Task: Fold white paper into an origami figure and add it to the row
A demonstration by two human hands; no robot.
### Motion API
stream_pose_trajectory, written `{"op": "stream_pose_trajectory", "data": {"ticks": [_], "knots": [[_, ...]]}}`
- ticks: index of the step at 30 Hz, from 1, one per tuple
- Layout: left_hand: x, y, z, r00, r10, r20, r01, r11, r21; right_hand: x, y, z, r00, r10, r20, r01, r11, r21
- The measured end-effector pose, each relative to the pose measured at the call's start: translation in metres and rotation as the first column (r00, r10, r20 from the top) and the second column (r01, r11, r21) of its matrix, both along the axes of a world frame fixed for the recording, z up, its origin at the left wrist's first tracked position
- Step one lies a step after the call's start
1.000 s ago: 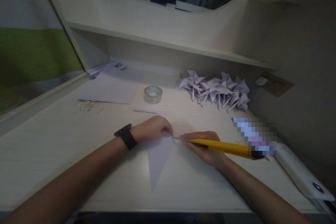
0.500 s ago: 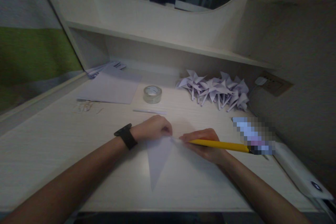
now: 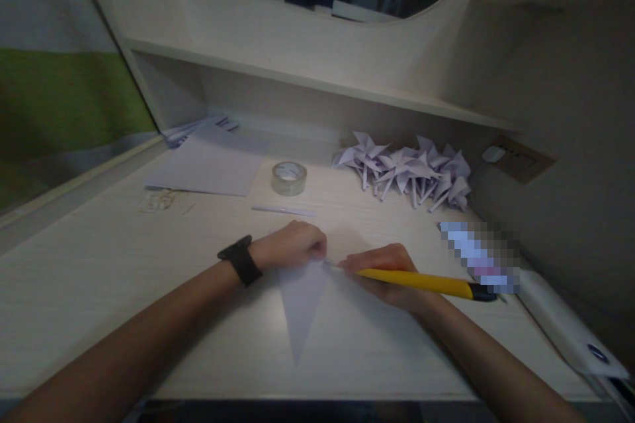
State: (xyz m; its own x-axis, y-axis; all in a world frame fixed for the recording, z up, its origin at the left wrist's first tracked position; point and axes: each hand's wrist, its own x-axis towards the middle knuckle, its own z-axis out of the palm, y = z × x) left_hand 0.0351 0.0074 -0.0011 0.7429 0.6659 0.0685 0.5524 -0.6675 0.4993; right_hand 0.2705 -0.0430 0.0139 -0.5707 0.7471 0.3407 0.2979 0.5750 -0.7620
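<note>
A pale folded paper triangle (image 3: 300, 301) lies on the desk (image 3: 99, 277) with its tip pointing toward me. My left hand (image 3: 292, 244), a black watch on its wrist, is closed and pinches the triangle's top right corner. My right hand (image 3: 384, 274) grips a yellow utility knife (image 3: 421, 282). The knife's blade tip rests at that same corner, right beside my left fingertips.
A tape roll (image 3: 289, 178) and a thin white stick (image 3: 282, 211) lie behind my hands. Several folded paper pinwheels (image 3: 411, 172) are piled at the back right. Flat sheets (image 3: 208, 165) sit at the back left. A white device (image 3: 565, 330) lies by the right edge. A shelf (image 3: 317, 82) overhangs the back.
The paper triangle has shifted slightly toward me with both hands. The knife handle tilted a little; the blade stays at the paper's corner.
</note>
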Motion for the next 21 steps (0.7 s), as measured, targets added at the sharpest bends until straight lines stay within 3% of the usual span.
{"op": "stream_pose_trajectory", "data": {"ticks": [4,8,14,21], "knots": [[0.001,-0.003,-0.004,1.0,-0.003,0.006,0.002,0.999,0.054,-0.001,-0.002,0.008,0.99,0.141,-0.023,-0.14,0.989,0.041],[0.004,-0.007,-0.003,1.0,-0.002,-0.022,0.005,0.994,0.112,0.002,0.002,0.003,0.968,0.247,-0.037,-0.243,0.966,0.083],[0.006,-0.009,-0.001,0.997,-0.012,-0.081,0.026,0.983,0.179,0.003,0.005,-0.003,0.954,0.3,-0.01,-0.296,0.947,0.122],[0.009,-0.015,-0.001,0.993,0.0,-0.121,0.037,0.953,0.302,0.008,0.007,0.0,0.926,0.375,0.037,-0.377,0.923,0.079]]}}
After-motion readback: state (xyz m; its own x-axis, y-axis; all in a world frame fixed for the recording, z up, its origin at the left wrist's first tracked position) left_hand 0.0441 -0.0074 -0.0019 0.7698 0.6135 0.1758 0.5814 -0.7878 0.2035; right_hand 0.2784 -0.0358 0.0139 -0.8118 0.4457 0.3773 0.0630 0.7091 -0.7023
